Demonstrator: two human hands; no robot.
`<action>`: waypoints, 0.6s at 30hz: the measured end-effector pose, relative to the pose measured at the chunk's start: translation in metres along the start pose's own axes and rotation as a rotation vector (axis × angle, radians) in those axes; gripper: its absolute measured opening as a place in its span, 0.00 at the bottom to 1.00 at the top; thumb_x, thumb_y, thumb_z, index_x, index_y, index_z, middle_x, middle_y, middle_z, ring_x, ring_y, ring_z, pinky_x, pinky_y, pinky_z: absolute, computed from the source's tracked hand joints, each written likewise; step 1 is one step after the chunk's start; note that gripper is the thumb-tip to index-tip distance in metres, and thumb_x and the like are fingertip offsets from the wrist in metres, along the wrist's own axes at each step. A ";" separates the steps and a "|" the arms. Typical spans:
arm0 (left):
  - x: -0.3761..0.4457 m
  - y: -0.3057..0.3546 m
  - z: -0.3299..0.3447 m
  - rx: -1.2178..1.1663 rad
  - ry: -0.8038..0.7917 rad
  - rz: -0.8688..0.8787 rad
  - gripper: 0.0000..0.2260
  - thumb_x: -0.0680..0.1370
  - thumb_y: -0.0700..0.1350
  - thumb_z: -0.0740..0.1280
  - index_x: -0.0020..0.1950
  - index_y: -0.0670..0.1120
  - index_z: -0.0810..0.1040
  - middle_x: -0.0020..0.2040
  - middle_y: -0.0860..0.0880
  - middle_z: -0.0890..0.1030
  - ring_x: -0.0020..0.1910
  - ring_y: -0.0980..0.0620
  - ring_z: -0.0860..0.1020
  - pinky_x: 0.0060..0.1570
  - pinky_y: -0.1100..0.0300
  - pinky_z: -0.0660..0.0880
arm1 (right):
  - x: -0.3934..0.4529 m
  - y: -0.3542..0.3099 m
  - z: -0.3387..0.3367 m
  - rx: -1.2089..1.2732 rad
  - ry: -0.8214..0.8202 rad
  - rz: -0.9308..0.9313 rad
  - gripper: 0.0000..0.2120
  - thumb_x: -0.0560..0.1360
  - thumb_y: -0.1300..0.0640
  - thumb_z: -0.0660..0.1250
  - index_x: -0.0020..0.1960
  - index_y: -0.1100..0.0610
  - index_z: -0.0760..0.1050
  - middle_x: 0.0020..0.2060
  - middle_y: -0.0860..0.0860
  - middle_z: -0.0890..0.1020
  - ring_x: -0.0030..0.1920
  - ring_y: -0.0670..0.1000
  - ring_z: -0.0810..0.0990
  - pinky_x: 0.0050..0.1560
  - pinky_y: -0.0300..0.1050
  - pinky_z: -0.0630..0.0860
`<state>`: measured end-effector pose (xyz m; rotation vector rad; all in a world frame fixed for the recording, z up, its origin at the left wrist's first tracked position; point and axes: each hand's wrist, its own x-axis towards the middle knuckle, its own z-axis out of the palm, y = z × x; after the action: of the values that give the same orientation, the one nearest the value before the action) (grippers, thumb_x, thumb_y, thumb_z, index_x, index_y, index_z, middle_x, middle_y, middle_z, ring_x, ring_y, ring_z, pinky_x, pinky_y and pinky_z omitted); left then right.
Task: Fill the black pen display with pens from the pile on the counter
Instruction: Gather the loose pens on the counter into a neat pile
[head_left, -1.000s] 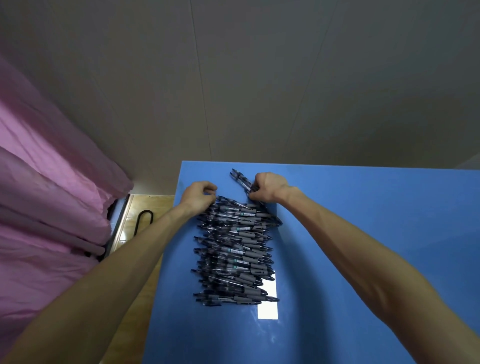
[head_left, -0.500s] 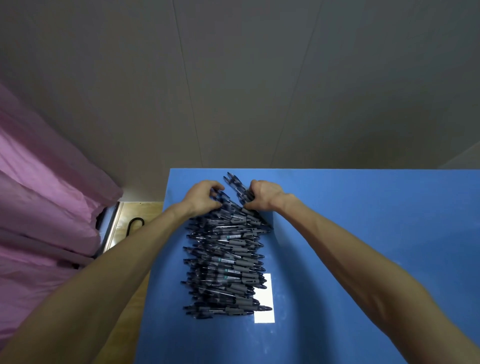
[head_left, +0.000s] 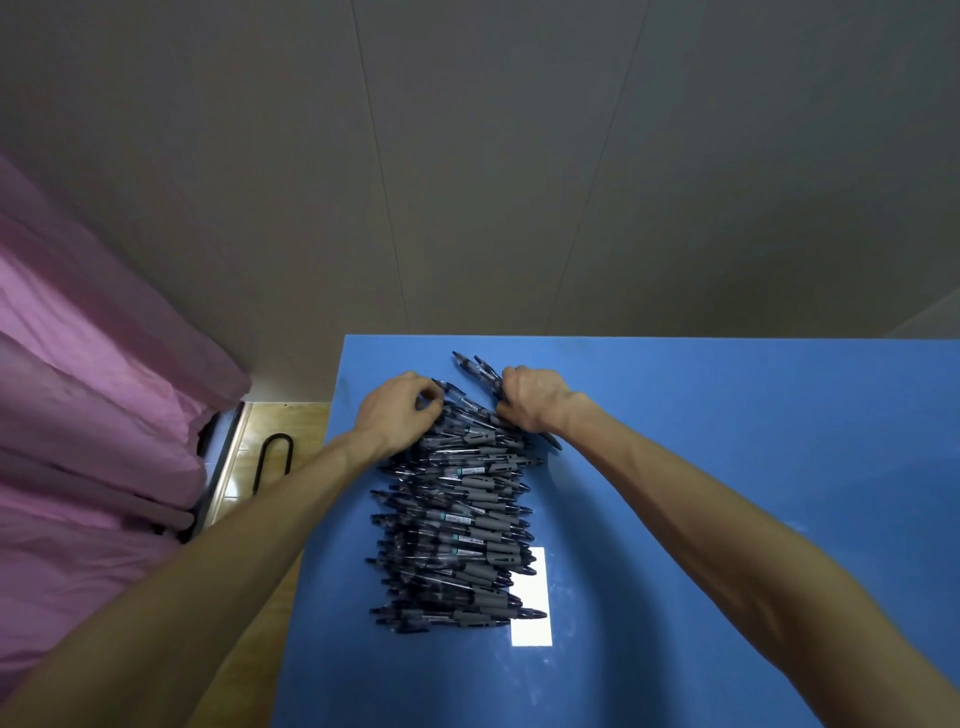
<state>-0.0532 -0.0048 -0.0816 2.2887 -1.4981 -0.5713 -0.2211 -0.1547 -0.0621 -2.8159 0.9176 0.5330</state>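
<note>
1. Head view looked down on a blue counter (head_left: 727, 467) that carried a long pile of pens (head_left: 457, 519), the landmark for what follows.
2. That pile ran from near the counter's far edge toward the viewer, its pens lying mostly crosswise, dark with grey grips, stacked on one another.
3. At the pile's far end, on its left side, the left hand (head_left: 400, 410) rested with its fingers (head_left: 428, 402) curled in on the topmost pens, pinching at them; exactly how many it held could not be told.
4. At the same far end, on the pile's right side, the right hand (head_left: 530, 400) was clenched round a small bunch of pens (head_left: 475, 366), whose ends stuck out beyond the knuckles, slanting away from the pile toward the counter's far edge.
5. One more dark pen tip showed from under the right wrist, just beside the pile's right flank.
6. Both forearms reached in from the near side, one along each side of the pile.
7. A bright white rectangle (head_left: 532, 603) lay on the counter at the pile's near right corner, partly covered by pen tips.
8. Left of the pile, past the counter's edge, lay a wooden floor (head_left: 249, 457) with a black looped bar (head_left: 272, 460) on it, and further left hung pink fabric (head_left: 88, 415).
9. Beyond the pile's far end rose a plain grey panelled wall (head_left: 467, 182).
10. No black pen display was in view.
</note>
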 end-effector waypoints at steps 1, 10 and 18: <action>0.001 0.002 -0.002 0.007 0.002 -0.014 0.08 0.81 0.49 0.66 0.57 0.51 0.82 0.51 0.53 0.78 0.50 0.51 0.77 0.47 0.57 0.71 | -0.001 0.000 0.000 0.001 0.005 -0.002 0.19 0.83 0.47 0.59 0.64 0.61 0.70 0.61 0.58 0.78 0.59 0.59 0.79 0.56 0.51 0.74; 0.011 0.010 -0.004 0.053 -0.065 -0.129 0.05 0.79 0.48 0.67 0.45 0.52 0.81 0.43 0.54 0.83 0.46 0.50 0.81 0.44 0.56 0.76 | -0.007 0.016 -0.003 0.057 -0.037 -0.050 0.14 0.84 0.51 0.55 0.61 0.62 0.69 0.59 0.60 0.79 0.57 0.61 0.79 0.55 0.52 0.72; 0.028 0.022 -0.007 0.139 -0.104 -0.150 0.18 0.77 0.51 0.69 0.66 0.49 0.75 0.57 0.48 0.80 0.54 0.45 0.78 0.50 0.53 0.75 | -0.010 0.030 0.000 -0.025 -0.040 -0.049 0.18 0.81 0.46 0.62 0.62 0.59 0.71 0.59 0.57 0.78 0.57 0.60 0.79 0.50 0.48 0.71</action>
<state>-0.0564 -0.0383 -0.0689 2.5294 -1.4631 -0.6552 -0.2465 -0.1731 -0.0585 -2.8308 0.8382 0.5958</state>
